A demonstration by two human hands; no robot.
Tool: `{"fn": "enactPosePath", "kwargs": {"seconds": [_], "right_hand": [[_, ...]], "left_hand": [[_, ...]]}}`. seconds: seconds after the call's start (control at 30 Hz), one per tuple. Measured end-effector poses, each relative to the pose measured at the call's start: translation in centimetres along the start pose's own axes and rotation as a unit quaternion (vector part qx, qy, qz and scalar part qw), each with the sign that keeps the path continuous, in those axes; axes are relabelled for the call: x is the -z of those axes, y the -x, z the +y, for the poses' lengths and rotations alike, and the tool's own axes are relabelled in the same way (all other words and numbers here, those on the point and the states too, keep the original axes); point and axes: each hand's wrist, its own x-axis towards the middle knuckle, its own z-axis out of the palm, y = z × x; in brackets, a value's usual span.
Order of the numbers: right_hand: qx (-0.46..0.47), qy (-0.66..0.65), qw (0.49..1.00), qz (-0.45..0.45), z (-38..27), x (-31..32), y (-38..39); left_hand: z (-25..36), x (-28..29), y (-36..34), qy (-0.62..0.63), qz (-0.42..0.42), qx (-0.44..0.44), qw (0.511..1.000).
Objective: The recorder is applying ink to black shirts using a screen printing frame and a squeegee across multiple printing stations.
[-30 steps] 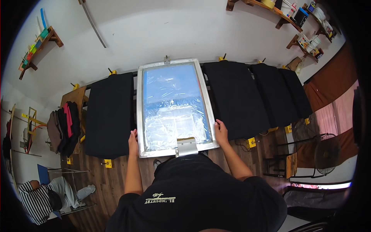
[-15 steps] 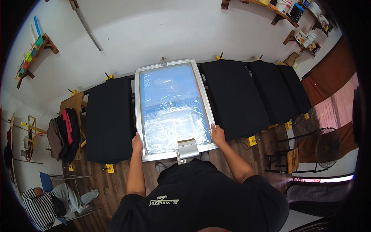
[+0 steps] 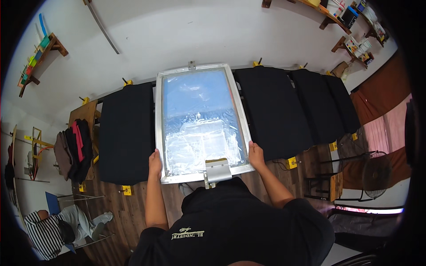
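A rectangular aluminium-framed screen with a blue, crinkled clear film over it is in front of me, among black-covered boards. A silver bracket sits at its near edge, close to my dark shirt. My left hand grips the left side of the screen near its lower corner, fingers along the outer rail. My right hand grips the right side at about the same height. Whether the screen rests on the board beneath it, I cannot tell.
Black-covered boards with yellow clamps line the wall. Folded garments lie left. Shelves hold supplies. A fan and stool stand right. A seated person in a striped top is at lower left.
The screen and both hands have shifted slightly in the view, along with the surroundings. Both hands keep their hold on the frame's sides.
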Motion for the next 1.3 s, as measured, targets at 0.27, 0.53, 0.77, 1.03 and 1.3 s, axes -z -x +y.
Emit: {"fn": "enactPosePath", "kwargs": {"seconds": [0.27,0.53,0.77,1.03,1.3], "right_hand": [[-0.010,-0.051,0.998,-0.026,-2.3,3.8,-1.2],[-0.024,-0.105,0.992,-0.071,-5.6,2.8,-2.7],[-0.041,-0.131,0.988,-0.073,-6.5,5.1,-2.8],[-0.038,-0.109,0.990,-0.077,-7.1,5.9,-3.4],[-0.069,-0.101,0.986,-0.110,-7.3,6.5,-3.7]], "left_hand": [[1.6,-0.1,2.3,0.045,0.037,-0.008,0.998],[10.9,2.7,6.4,0.041,0.049,-0.042,0.997],[13.9,2.5,7.8,-0.032,0.081,-0.031,0.996],[15.7,2.2,9.5,-0.038,0.074,0.012,0.996],[15.7,2.5,9.2,-0.016,0.095,0.052,0.994]]}}
